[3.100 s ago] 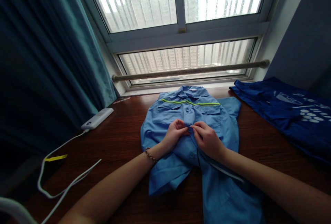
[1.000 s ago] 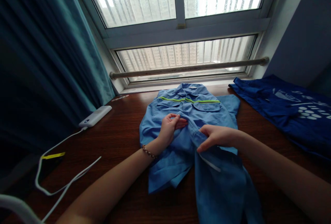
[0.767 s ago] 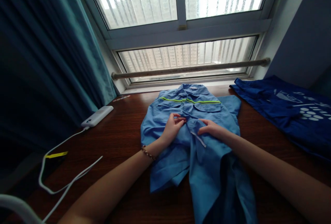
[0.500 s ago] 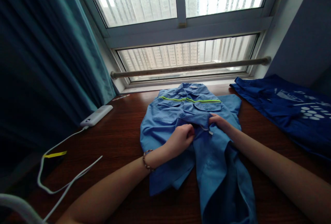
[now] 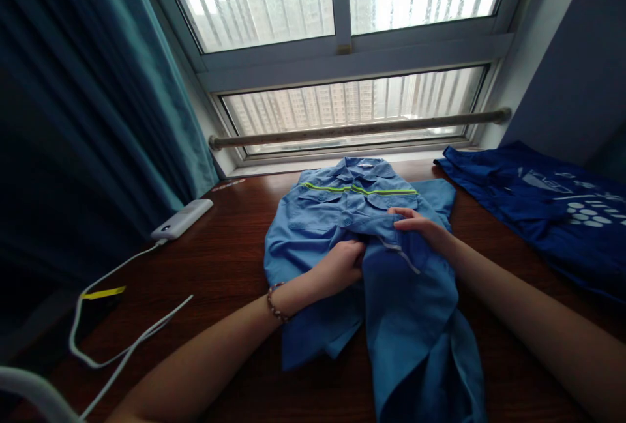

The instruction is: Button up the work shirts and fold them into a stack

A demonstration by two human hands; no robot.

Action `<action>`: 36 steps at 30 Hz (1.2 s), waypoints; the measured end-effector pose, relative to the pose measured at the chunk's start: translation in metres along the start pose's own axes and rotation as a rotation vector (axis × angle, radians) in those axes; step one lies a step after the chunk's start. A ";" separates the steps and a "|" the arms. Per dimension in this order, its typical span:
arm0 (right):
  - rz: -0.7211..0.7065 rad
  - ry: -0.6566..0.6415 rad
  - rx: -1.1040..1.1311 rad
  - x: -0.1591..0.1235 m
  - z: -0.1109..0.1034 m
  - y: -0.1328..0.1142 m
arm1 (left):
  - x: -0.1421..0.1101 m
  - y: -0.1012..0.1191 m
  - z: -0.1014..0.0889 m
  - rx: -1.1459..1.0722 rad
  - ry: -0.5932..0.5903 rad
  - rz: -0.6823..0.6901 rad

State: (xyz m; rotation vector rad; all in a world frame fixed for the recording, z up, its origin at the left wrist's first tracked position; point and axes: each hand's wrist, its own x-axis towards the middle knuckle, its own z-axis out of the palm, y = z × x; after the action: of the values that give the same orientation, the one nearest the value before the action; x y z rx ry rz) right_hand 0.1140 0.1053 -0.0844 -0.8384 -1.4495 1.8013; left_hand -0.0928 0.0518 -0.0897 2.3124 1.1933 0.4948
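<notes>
A light blue work jacket (image 5: 313,211) with a yellow-green stripe lies spread on the table, collar toward the window. Over its lower part lie blue trousers (image 5: 405,319), the legs running toward me. My right hand (image 5: 423,229) pinches the trousers' waistband between thumb and fingers. Lower and to the left, my left hand (image 5: 340,268) is closed at the trousers' front opening, its fingertips hidden in the cloth. A thin white strip (image 5: 398,250), perhaps a zip edge or a tape, shows between the hands.
A dark blue cloth with white print (image 5: 552,208) lies at the right. On the left are a white power bank (image 5: 182,219), its white cable (image 5: 115,257) and a yellow strip (image 5: 104,293). The window bar (image 5: 362,130) runs behind the brown table (image 5: 229,247).
My right hand has shifted slightly up, and more of its fingers shows above the waistband. My left hand has dropped a little. More of the white strip is exposed.
</notes>
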 end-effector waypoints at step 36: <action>-0.085 0.265 0.173 -0.001 0.046 0.006 | -0.002 0.010 -0.028 -0.904 0.216 -0.283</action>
State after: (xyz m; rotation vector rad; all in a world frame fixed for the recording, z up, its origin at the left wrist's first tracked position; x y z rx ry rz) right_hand 0.0764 0.0783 -0.0819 -0.8757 -1.1270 1.6550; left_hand -0.1021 0.0520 -0.0612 1.3291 1.0554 0.9532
